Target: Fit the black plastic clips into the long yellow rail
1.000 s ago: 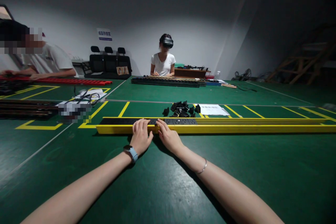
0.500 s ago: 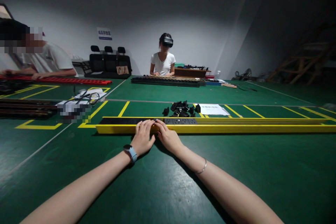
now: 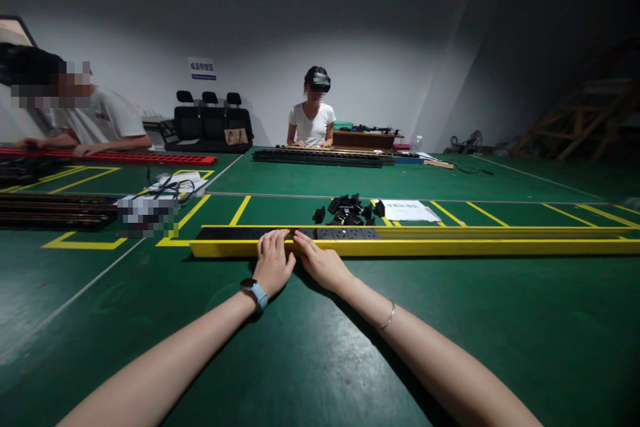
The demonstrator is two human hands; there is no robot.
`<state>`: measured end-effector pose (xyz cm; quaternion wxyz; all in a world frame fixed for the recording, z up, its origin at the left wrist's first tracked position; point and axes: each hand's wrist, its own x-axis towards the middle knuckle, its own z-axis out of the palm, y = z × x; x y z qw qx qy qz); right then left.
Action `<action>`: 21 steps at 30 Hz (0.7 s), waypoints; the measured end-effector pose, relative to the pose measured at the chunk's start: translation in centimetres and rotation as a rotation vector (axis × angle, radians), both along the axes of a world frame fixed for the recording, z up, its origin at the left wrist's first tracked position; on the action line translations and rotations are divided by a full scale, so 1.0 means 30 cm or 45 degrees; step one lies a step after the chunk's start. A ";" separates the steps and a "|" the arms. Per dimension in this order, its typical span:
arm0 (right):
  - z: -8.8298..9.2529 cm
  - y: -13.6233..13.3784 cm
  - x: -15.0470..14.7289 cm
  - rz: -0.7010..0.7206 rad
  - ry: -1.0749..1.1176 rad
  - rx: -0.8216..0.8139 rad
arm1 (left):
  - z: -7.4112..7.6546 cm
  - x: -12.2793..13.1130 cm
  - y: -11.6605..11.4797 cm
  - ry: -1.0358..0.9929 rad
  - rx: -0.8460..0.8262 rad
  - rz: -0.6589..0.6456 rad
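Note:
A long yellow metal channel [image 3: 450, 249] lies across the green table, its open side up. Black socket modules [image 3: 349, 233] sit inside it, and a plain black strip [image 3: 227, 233] fills its left end. My left hand [image 3: 274, 265] curls over the near wall, fingertips down inside at the black parts and thumb outside. Close on its right, my right hand [image 3: 324, 265] bends over the same wall in the same way, just left of the sockets. A narrow gap separates the fingertips. What lies beneath the fingers is hidden.
Behind the channel lie a heap of small black parts [image 3: 349, 211] and a white paper sheet [image 3: 411, 210]. Cables [image 3: 170, 185] and dark rails [image 3: 55, 211] are at left. One co-worker [image 3: 311, 121] sits opposite; another leans over a red rail [image 3: 175, 159] at left.
My left fingertips have shifted slightly left along the channel, parting from the right ones. The right hand stays nearly in place. The view has tilted a little.

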<state>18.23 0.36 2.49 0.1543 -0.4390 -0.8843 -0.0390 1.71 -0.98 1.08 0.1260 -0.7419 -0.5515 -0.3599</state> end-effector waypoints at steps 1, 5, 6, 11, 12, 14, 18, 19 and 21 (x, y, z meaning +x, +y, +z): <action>0.007 -0.002 -0.004 -0.006 -0.003 -0.006 | 0.001 -0.001 0.000 0.003 -0.001 0.003; 0.040 -0.007 -0.043 -0.030 0.040 -0.051 | -0.004 -0.004 0.001 0.003 0.007 0.020; 0.047 -0.007 -0.057 -0.049 0.065 -0.065 | -0.006 -0.005 0.002 0.003 0.007 0.023; 0.055 -0.002 -0.117 -0.207 0.104 -0.105 | -0.008 -0.008 0.000 0.001 -0.008 0.041; 0.053 -0.002 -0.123 -0.230 0.091 -0.106 | -0.006 -0.008 -0.001 0.000 -0.011 0.044; 0.047 -0.004 -0.128 -0.262 0.062 -0.100 | -0.002 -0.008 -0.004 -0.001 -0.014 0.049; 0.036 -0.006 -0.131 -0.311 0.023 -0.075 | 0.001 -0.007 -0.007 -0.017 -0.011 0.063; 0.034 -0.006 -0.131 -0.316 0.021 -0.069 | 0.000 -0.007 -0.007 -0.021 -0.010 0.067; 0.031 -0.006 -0.131 -0.317 0.022 -0.057 | -0.001 -0.008 -0.007 -0.027 -0.009 0.070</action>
